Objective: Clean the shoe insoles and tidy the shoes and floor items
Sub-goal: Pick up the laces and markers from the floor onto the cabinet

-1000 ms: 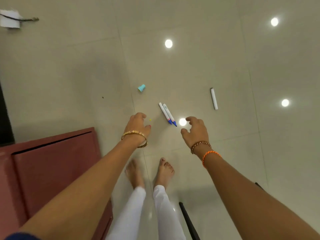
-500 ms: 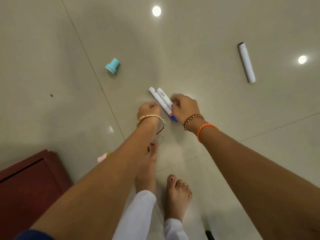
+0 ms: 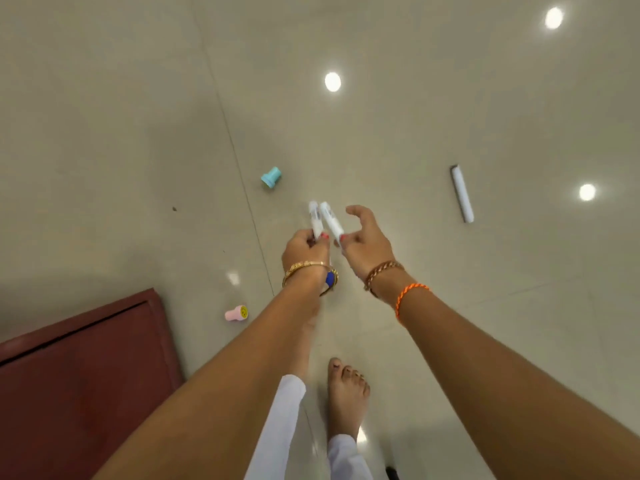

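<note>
Glossy tiles [image 3: 104, 116] — teal stamp [image 3: 271, 177], pink stamp [image 3: 236, 313] (smiley), white tube [image 3: 461, 194]

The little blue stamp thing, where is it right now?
In the head view the blue stamp lies on the floor, up and left of the two markers, just right of a tile seam.

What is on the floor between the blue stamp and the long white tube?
The head view shows only bare floor between the blue stamp and the white tube.
</note>
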